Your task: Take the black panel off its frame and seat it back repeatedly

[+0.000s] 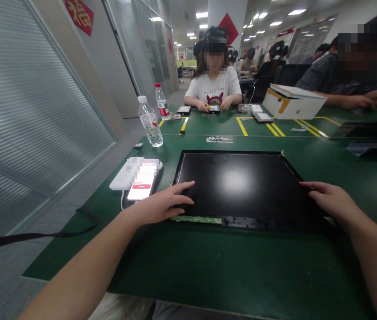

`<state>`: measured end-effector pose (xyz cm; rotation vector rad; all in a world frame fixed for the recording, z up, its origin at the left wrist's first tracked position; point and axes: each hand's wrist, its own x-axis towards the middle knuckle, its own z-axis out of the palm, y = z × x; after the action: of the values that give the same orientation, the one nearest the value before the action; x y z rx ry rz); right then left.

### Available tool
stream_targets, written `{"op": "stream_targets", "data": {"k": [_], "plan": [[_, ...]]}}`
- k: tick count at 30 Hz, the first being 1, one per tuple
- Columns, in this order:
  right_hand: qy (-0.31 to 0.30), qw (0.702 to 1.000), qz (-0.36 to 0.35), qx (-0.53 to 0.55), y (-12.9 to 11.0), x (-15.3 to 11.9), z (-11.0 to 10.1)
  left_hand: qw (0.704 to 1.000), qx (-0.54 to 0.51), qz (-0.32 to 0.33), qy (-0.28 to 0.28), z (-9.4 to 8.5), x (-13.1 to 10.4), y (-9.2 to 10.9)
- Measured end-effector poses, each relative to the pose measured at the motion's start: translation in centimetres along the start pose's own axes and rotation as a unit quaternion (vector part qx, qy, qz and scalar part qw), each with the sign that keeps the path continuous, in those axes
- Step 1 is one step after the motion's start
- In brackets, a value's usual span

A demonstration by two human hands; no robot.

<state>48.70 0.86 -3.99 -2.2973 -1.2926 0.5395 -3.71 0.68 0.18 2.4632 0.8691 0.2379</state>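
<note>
In the head view, a person's left hand (168,203) spreads open over a black display panel (242,191) lying on a green table (208,266); the right hand (337,203) meets its right edge, fingers loosely extended. The step appears to be steadying; any shift would call for even support. A white-capped bottle (151,126) holds clear liquid; a white box's (305,106) contents are hidden.
</note>
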Motion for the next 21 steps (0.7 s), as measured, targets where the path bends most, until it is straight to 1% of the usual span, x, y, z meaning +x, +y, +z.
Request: {"op": "stream_targets", "data": {"k": [4,9,12,17,19,21], "plan": [[-0.002,1.000,0.017,0.015,-0.5,-0.4,-0.1,1.000,-0.009,-0.004,0.002,0.1,0.0,-0.1],[0.018,0.999,0.021,0.038,-0.8,-0.7,-0.1,0.999,-0.022,-0.037,0.013,0.2,-0.1,-0.8],[0.034,0.997,0.032,0.060,-1.2,-1.1,-0.1,0.999,-0.025,-0.033,0.009,0.2,-0.1,-0.9],[0.024,0.994,0.073,0.078,-1.7,-1.4,-0.2,0.999,-0.027,-0.017,0.017,0.3,-0.1,-0.7],[0.023,0.994,0.075,0.076,-1.9,-1.4,-0.2,0.999,-0.028,-0.014,0.020,0.3,-0.2,-0.6],[0.034,0.996,0.054,0.061,-2.1,-1.4,-0.2,0.999,-0.030,-0.012,0.017,0.3,-0.2,-0.7]]}}
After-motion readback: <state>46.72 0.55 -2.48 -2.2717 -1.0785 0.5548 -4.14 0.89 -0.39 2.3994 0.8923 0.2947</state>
